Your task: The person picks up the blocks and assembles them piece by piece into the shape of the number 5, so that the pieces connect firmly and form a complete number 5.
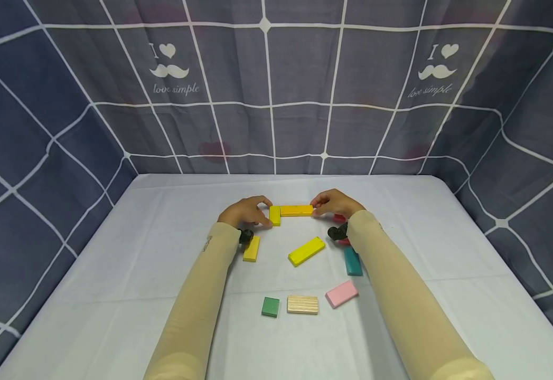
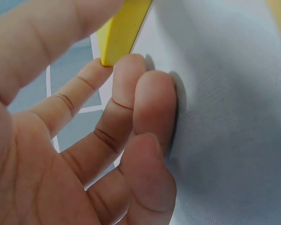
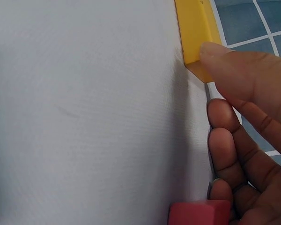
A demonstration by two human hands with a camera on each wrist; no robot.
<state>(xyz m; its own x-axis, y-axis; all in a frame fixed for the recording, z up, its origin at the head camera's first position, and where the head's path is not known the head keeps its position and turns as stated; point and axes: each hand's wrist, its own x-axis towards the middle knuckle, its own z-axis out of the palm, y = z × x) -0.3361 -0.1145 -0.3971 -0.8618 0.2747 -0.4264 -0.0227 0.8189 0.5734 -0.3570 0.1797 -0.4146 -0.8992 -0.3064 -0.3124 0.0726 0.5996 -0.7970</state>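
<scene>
We see two smooth, straight-edged pieces meeting on the table [image 1: 162,311], whose white cloth shows a fine weave and soft creases: an upright-lying yellow block [image 1: 274,216], its long axis running from 12 to 6 o'clock, and a slim orange-yellow bar [image 1: 296,211], pointing from 9 to 3. The bar's 9 o'clock end touches the upper part of the block's side, so together they form a right angle. Our left hand [image 1: 245,212] pinches the block between thumb and forefinger from its 9 o'clock side; our right hand [image 1: 335,203] grips the bar's 3 o'clock end the same way, its other fingers loosely curled. From the joined pair, a lemon bar [image 1: 307,251] lies at 5 o'clock, slanting from 8 to 2, and an orange block [image 1: 251,248] at 7. Farther out, around 6, sit a squarish green block [image 1: 270,306] and a tan block [image 1: 302,304] with lengthwise ridges; a flat pink block [image 1: 341,294] lies at 5.
</scene>
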